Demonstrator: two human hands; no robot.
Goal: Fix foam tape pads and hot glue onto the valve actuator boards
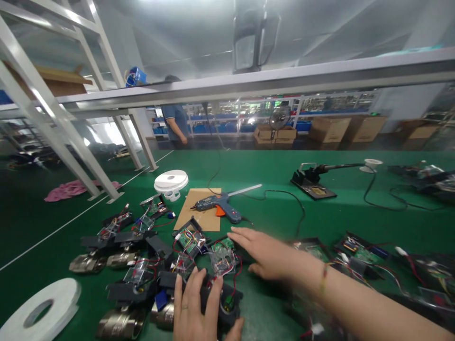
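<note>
My left hand (197, 308) lies over a black valve actuator housing (232, 298), its fingers across the top and its thumb at the right side. A metal ball valve body (163, 313) shows below that housing, partly hidden by the hand. Beyond the fingertips is an opened part with a green circuit board (222, 251), joined by red and black wires. My right hand (263, 251) is stretched out flat at the right edge of this opened part, fingers together and apparently holding nothing; whether it touches the edge is unclear.
Several similar valve units (121, 324) stand at left, and more opened housings (362, 251) at right. A glue gun (216, 206) lies on cardboard (185, 218). Farther back are a soldering iron stand (313, 182) and white tape rolls (170, 179). A person (176, 123) stands beyond the bench.
</note>
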